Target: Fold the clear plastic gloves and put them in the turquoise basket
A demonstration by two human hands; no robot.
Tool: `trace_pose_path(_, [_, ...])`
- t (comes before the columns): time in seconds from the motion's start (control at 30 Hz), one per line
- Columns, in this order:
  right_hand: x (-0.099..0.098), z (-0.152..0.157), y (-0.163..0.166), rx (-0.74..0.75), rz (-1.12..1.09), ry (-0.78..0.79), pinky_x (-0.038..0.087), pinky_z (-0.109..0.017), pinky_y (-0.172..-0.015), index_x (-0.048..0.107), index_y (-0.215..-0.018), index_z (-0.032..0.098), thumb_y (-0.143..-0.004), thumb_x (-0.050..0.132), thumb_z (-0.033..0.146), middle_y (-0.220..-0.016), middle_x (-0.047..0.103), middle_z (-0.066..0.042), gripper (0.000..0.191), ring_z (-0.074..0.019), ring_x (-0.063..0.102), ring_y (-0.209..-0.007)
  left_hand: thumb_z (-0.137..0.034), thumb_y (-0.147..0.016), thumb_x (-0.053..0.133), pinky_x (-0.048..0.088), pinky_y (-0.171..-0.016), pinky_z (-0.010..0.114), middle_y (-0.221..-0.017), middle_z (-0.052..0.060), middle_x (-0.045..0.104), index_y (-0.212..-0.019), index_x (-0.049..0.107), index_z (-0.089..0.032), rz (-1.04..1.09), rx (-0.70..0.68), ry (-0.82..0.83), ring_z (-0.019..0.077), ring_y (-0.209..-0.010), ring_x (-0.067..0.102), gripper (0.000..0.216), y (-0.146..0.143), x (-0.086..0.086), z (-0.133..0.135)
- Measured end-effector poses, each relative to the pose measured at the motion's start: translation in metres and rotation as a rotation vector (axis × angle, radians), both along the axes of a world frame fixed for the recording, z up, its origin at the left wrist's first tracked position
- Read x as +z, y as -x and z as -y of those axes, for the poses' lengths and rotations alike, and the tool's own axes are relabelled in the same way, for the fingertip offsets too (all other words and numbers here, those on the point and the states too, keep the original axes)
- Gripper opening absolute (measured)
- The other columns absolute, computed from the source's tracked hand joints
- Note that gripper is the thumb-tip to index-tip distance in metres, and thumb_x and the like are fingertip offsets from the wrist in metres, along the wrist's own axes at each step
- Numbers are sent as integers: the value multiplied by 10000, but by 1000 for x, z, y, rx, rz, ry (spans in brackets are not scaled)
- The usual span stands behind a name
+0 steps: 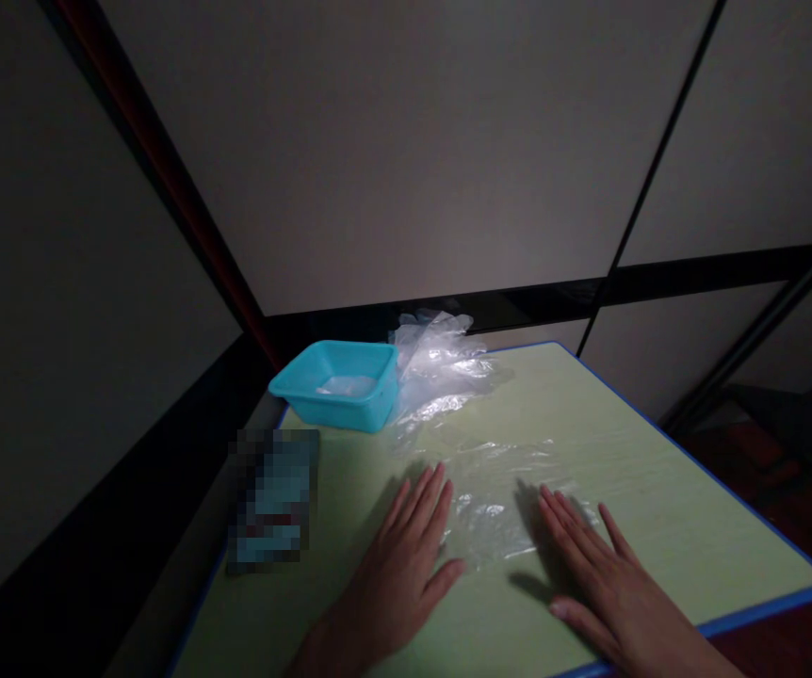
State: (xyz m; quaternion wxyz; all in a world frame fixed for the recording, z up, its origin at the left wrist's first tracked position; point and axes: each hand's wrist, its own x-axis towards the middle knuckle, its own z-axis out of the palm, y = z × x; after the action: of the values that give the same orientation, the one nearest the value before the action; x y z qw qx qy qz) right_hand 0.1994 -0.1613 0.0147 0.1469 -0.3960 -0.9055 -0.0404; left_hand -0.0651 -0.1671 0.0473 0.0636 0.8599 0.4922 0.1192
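My left hand [398,565] lies flat on the green table [660,490], fingers stretched out and close together, at the left edge of a clear thin plastic sheet [497,490]. My right hand [600,574] also lies flat with fingers extended, resting on the sheet's right part. The sheet is spread between the two hands and reaches away from me. Neither hand grips anything.
A turquoise plastic tub [339,381] stands at the table's far left corner with something pale inside. A crumpled heap of clear plastic [438,363] lies beside it. A blurred flat object [271,499] sits near the left edge. The table has a blue rim [766,612]; walls stand close behind.
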Motion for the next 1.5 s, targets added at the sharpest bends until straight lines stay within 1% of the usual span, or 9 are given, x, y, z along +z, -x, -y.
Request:
trace_pose_path(0.07, [6,-9,7,-6,-10,51,289,-499,-992,-26,-1384,175,-840,406,460,-1398,231,-107,752,-283,289,-1245,-219,-827,476,210,-1043,387,-1385,73,301,-1301,325,-168,86,40,-22,196,-1271,248,501,1,6,-27])
trace_pose_path(0.17, [13,-21,24,17,-30,112,267,-483,-1013,-20,-1385,196,-861,383,429,-1415,199,-82,701,-252,237,-1272,-126,-802,473,379,-917,268,-1101,48,578,-1057,555,-162,155,144,31,144,-1033,515,270,3,6,-75])
trace_pose_path(0.3, [5,-30,41,-39,-131,123,237,-479,-1027,9,-1390,210,-875,374,377,-1427,179,-67,652,-233,187,-1292,-61,-748,487,432,-808,274,-902,61,622,-884,599,-131,120,272,9,166,-875,576,189,8,-8,-121])
trace_pose_path(0.47, [-12,-34,42,-145,-350,102,253,-471,-1023,70,-1385,240,-888,352,318,-1437,169,-53,577,-227,189,-1293,-89,-746,503,428,-766,259,-892,66,595,-849,596,-142,103,361,-7,170,-847,567,148,9,-22,-141])
trace_pose_path(0.7, [-14,-32,37,-216,-601,163,272,-451,-1025,174,-1352,250,-894,331,291,-1428,193,-42,486,-223,217,-1284,-50,-729,489,408,-753,242,-807,33,570,-732,573,-155,143,370,-12,151,-813,543,134,4,-28,-150])
trace_pose_path(0.93, [-13,-33,37,-217,-674,176,261,-462,-1027,216,-1333,255,-890,340,285,-1416,226,-37,461,-220,232,-1278,-9,-716,457,401,-665,220,-691,1,555,-651,521,-163,227,359,-39,130,-701,537,179,0,-23,-146])
trace_pose_path(1.17, [-12,-33,37,-215,-709,196,253,-464,-1029,240,-1322,247,-889,343,294,-1396,271,-51,448,-218,254,-1268,-39,-742,468,412,-639,193,-695,-16,594,-711,528,-182,337,271,-57,124,-699,575,158,-1,-14,-120])
trace_pose_path(1.37, [-9,-31,37,-209,-691,243,281,-428,-1023,250,-1321,236,-886,345,303,-1362,337,-58,451,-208,304,-1244,-57,-765,453,430,-708,211,-861,15,631,-924,557,-189,384,166,-73,135,-777,589,232,-1,-13,-94])
trace_pose_path(1.5, [-8,-30,36,-219,-647,274,313,-404,-1009,318,-1289,223,-884,348,318,-1304,420,-62,417,-201,369,-1203,-53,-767,439,423,-741,219,-846,16,628,-864,600,-190,364,74,-57,141,-798,577,232,0,-14,-81])
